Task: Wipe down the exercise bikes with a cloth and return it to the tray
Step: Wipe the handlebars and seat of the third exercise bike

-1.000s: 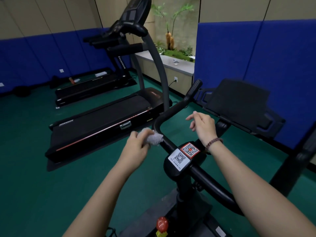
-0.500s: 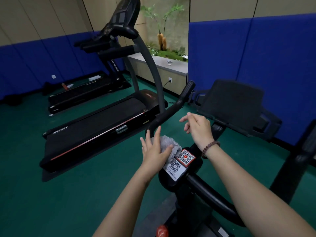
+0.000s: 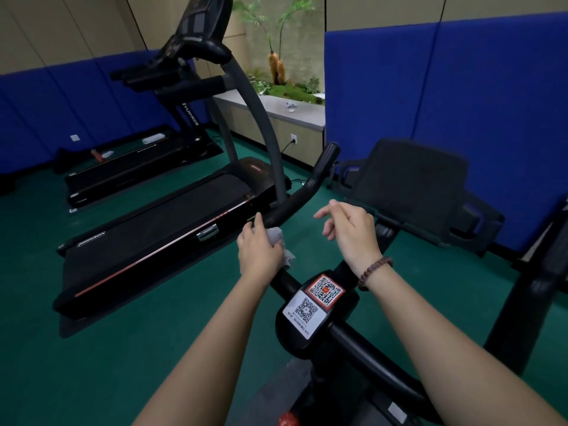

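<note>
From the head camera, the left hand [image 3: 259, 252] is wrapped around the left handlebar [image 3: 302, 192] of the exercise bike [image 3: 310, 327], its fingers closed on a pale grey cloth [image 3: 276, 236] that is pressed against the bar at its bend; a corner of the cloth hangs out below the palm. The right hand [image 3: 353, 232] hovers just right of that bar, holding nothing, fingers loosely curled and apart, with a beaded bracelet [image 3: 373, 270] on the wrist. Between the forearms, the bike's centre hub carries two QR stickers [image 3: 316, 301], one orange-framed, one white. A red knob [image 3: 287, 419] shows at the bottom edge. Two treadmills [image 3: 159, 229] stand to the left on the green floor [image 3: 92, 373], near blue padded walls [image 3: 461, 103].
</note>
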